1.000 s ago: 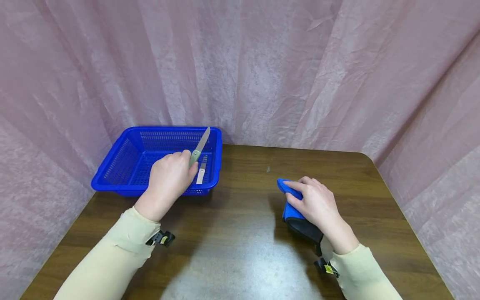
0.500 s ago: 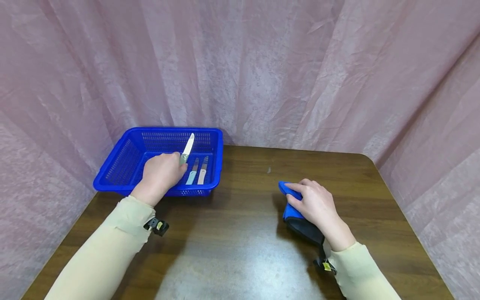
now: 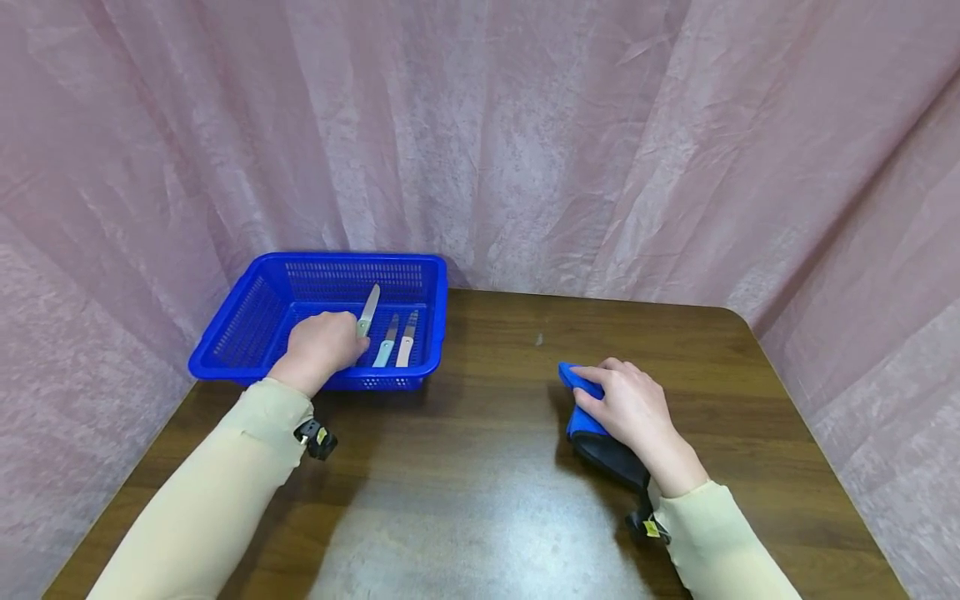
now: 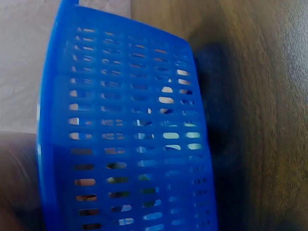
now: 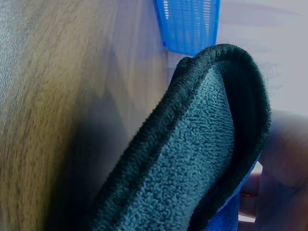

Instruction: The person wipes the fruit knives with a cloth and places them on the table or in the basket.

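My left hand (image 3: 322, 343) reaches over the front rim of a blue plastic basket (image 3: 258, 321) and grips a knife (image 3: 370, 308) by its pale green handle, the blade pointing away from me. To its right, two more knives lie side by side on the basket floor: a light blue-handled knife (image 3: 384, 350) and a white-handled knife (image 3: 406, 348). Through the slotted basket wall (image 4: 110, 96), the left wrist view shows bits of the handles. Over on the right, my right hand (image 3: 633, 404) holds a folded cloth (image 3: 585, 423), blue with a dark, black-edged side (image 5: 192, 149).
The basket stands at the back left of a brown wooden table (image 3: 487, 400). Pink curtains (image 3: 525, 150) hang behind the table and along its right side. A small black wrist camera (image 3: 317, 438) sits below my left sleeve.
The green-handled knife has gone left and down into the basket with my left hand. The light blue-handled knife, hidden at first, now shows. My right hand and the cloth have hardly moved.
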Demonstrator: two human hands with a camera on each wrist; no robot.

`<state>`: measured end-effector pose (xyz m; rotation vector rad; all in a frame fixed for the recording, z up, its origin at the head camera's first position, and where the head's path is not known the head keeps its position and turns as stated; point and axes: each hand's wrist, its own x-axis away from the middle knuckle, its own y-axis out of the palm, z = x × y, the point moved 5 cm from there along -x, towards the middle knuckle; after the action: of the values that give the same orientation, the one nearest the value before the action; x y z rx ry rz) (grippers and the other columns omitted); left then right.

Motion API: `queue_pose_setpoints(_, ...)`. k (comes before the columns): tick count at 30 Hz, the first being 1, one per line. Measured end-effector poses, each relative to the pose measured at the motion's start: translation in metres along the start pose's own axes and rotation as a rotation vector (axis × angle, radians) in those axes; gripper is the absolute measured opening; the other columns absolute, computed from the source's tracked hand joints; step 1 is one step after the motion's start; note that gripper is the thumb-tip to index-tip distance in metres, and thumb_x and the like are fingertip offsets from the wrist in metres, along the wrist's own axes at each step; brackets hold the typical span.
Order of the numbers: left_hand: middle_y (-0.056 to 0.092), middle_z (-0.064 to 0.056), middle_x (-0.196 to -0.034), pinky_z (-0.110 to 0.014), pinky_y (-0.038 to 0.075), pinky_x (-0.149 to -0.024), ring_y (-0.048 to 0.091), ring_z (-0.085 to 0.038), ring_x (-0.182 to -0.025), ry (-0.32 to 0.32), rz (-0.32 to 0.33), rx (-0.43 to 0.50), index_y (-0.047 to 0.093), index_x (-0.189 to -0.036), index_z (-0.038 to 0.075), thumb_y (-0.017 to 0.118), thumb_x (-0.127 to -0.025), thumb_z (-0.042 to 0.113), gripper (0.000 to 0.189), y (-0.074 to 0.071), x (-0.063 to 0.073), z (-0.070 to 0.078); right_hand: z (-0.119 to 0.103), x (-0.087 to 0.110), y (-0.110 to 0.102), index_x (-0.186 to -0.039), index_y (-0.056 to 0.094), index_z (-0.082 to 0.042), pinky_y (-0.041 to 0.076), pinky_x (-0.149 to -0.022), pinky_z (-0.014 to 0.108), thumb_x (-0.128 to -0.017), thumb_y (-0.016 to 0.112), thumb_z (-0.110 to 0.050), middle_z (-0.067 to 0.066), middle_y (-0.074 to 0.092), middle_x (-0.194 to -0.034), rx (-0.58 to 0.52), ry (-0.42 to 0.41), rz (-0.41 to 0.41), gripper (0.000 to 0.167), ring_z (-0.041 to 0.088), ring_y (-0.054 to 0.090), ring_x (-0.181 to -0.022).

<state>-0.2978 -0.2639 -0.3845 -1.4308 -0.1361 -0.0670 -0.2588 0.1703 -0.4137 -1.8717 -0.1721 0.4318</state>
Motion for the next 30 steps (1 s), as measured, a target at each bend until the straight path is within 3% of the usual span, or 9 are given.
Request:
queue_pose_setpoints(8,0.063,-0.013,-0.082,-0.053,0.054,-0.075,0.062,-0.034,-0.078,-0.014,-0.102,0.021,0.069,-0.087,0.004,0.068,-0.106,0.03,0.032,0.008,-0.011,0.002,0.001,0.002,0.001,-0.138,0.079,-0.021,0.057,-0.081,0.056,-0.101,0.075,-0.03,0.01,0.074,-0.116,-0.004,0.01,-0.007,0.039,0.035,0.068,-0.106)
queue_pose_setpoints(13,0.067,-0.015,-0.09,-0.057,0.055,-0.084,0.062,-0.035,-0.086,-0.032,-0.169,0.006,0.073,-0.098,0.0,0.068,-0.106,0.028,0.029,0.015,-0.015,0.002,0.0,0.003,0.002,-0.138,0.079,-0.021,0.057,-0.08,0.055,-0.101,0.075,-0.03,0.01,0.074,-0.115,-0.005,0.004,-0.014,0.038,0.035,0.069,-0.105)
queue_pose_setpoints(19,0.069,-0.017,-0.096,-0.059,0.054,-0.093,0.064,-0.037,-0.092,-0.038,-0.203,-0.015,0.074,-0.109,-0.004,0.068,-0.106,0.028,0.032,0.021,-0.026,0.001,0.001,0.004,0.003,-0.138,0.08,-0.021,0.057,-0.08,0.055,-0.101,0.076,-0.029,0.01,0.074,-0.115,0.001,0.011,-0.017,0.038,0.035,0.068,-0.105)
queue_pose_setpoints(30,0.07,-0.017,-0.096,-0.053,0.054,-0.091,0.064,-0.033,-0.089,-0.076,-0.291,0.011,0.075,-0.117,-0.007,0.069,-0.105,0.025,0.035,0.035,-0.039,-0.006,0.001,0.003,0.006,-0.136,0.081,-0.022,0.057,-0.081,0.055,-0.101,0.076,-0.03,0.008,0.074,-0.114,0.006,0.013,-0.015,0.037,0.035,0.069,-0.105)
